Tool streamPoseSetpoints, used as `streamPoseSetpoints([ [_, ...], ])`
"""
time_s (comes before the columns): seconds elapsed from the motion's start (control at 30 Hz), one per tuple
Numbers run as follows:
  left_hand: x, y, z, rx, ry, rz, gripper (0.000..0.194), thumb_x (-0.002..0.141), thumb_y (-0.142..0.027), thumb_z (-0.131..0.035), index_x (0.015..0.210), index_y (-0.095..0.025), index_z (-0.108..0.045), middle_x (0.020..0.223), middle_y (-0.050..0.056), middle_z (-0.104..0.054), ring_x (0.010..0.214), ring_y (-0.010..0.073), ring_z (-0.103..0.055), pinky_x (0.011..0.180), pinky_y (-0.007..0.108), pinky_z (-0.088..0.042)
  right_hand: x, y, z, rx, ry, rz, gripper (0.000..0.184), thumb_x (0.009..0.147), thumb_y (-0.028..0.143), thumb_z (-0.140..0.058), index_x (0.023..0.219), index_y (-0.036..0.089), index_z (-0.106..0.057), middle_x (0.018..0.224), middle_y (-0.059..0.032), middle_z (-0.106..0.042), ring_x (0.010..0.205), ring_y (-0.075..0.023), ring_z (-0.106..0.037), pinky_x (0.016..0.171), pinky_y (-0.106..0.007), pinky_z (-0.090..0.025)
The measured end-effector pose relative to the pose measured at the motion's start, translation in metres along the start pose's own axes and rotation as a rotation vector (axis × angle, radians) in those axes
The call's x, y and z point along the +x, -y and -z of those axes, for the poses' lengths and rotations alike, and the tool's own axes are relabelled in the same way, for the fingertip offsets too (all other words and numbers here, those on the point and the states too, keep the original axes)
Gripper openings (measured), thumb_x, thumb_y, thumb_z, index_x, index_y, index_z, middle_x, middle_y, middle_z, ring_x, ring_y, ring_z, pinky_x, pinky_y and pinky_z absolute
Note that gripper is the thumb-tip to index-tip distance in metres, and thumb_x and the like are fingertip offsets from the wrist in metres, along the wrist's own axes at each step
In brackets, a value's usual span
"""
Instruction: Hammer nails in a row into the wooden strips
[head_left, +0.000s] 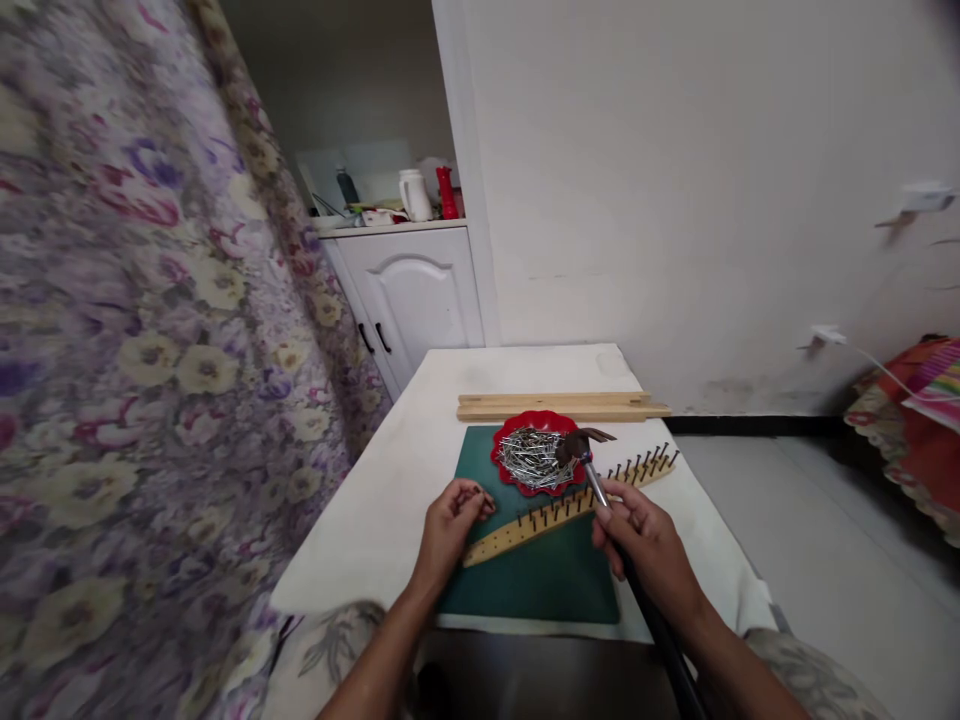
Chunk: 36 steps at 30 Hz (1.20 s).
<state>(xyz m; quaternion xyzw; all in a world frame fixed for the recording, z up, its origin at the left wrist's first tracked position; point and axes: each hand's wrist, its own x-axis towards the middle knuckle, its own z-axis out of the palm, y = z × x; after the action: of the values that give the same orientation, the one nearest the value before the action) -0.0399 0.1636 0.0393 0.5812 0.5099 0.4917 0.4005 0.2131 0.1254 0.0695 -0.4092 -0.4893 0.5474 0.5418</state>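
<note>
My right hand [641,530] grips a claw hammer [596,485] by its shaft, just below the head. The hammer's dark head is raised in front of the red scalloped dish [499,470], which is full of loose silver nails [532,460]. A narrow wooden strip [499,541] lies slantwise on the green mat [540,580]. Dark nails [637,468] stand upright along most of it, while its left end has bare small holes. Beside that end is my left hand [457,515], its fingers pinched together. Whatever they hold is too small to make out.
Two wooden strips [551,405] lie at the back of the white table [390,490]. A floral curtain [172,370] hangs at the left. Behind stands a white cabinet [420,290] with a white jug [415,195] on top. Patterned fabric [915,440] is at the right.
</note>
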Motion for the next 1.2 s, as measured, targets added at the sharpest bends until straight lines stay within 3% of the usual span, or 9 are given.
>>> streamPoseSetpoints([
  [0.13, -0.025, 0.005, -0.011, 0.088, -0.005, 0.051, 0.02, 0.08, -0.036, -0.056, 0.082, -0.016, -0.058, 0.072, 0.0, -0.062, 0.067, 0.0127, -0.056, 0.062, 0.021, -0.042, -0.001, -0.002, -0.003, -0.013, 0.009, -0.002, 0.035, 0.083, 0.038, -0.059, 0.109, 0.015, -0.053, 0.057, 0.0044, -0.059, 0.035, -0.0066, -0.042, 0.034, -0.018, -0.032],
  [0.33, -0.027, 0.009, -0.03, 0.215, 0.042, 0.03, 0.018, 0.078, -0.034, -0.056, 0.08, -0.017, -0.062, 0.071, 0.0, -0.062, 0.064, 0.0127, -0.054, 0.059, 0.02, -0.039, -0.001, -0.005, -0.003, -0.017, 0.017, -0.011, 0.036, 0.082, 0.04, -0.059, 0.108, 0.016, -0.053, 0.057, 0.0046, -0.059, 0.034, -0.007, -0.042, 0.034, -0.018, -0.031],
  [0.6, -0.027, 0.012, -0.032, 0.362, 0.078, -0.026, 0.018, 0.08, -0.032, -0.051, 0.08, -0.018, -0.063, 0.072, 0.0, -0.061, 0.062, 0.0126, -0.052, 0.058, 0.021, -0.037, -0.003, -0.002, -0.004, -0.031, 0.037, -0.027, 0.038, 0.084, 0.038, -0.057, 0.115, 0.015, -0.051, 0.058, 0.0046, -0.058, 0.035, -0.0071, -0.042, 0.035, -0.019, -0.031],
  [0.97, -0.026, 0.012, -0.034, 0.388, 0.095, -0.065, 0.017, 0.081, -0.03, -0.05, 0.079, -0.018, -0.062, 0.072, 0.0, -0.06, 0.061, 0.0123, -0.051, 0.058, 0.022, -0.036, -0.007, -0.003, -0.005, -0.037, 0.07, -0.047, 0.037, 0.084, 0.039, -0.057, 0.113, 0.016, -0.052, 0.058, 0.0049, -0.058, 0.034, -0.0069, -0.041, 0.035, -0.018, -0.032],
  [1.2, -0.025, 0.012, -0.038, 0.409, 0.097, -0.068, 0.017, 0.08, -0.029, -0.051, 0.074, -0.018, -0.063, 0.072, 0.001, -0.056, 0.06, 0.0115, -0.05, 0.056, 0.021, -0.036, -0.017, 0.0, -0.007, -0.079, 0.232, -0.161, 0.035, 0.086, 0.037, -0.054, 0.114, 0.017, -0.052, 0.058, 0.0059, -0.057, 0.031, -0.0056, -0.04, 0.033, -0.016, -0.027],
])
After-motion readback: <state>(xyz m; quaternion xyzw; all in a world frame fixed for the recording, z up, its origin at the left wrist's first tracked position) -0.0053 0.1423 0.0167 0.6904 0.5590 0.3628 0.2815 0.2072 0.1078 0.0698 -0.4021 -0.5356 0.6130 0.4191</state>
